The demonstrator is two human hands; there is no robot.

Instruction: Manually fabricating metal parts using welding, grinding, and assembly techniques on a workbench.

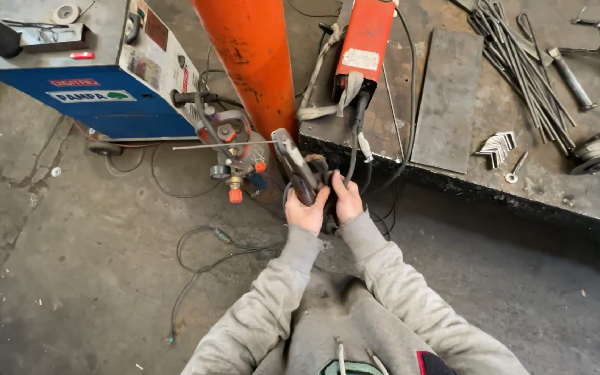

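welding machine (98,69) left of cylinder (255,62), workbench (494,173) right.

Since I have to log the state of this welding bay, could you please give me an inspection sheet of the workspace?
Surface: stained steel bench; cracked concrete floor.
Job's things: electrode holder, thin rod pointing left.
Clutter: steel plate, rod bundle, angle pieces.
Hands: left hand and right hand both grip the holder.
Cables: black leads on floor.
Surroundings: blue welding machine, orange cylinder, small red welder.
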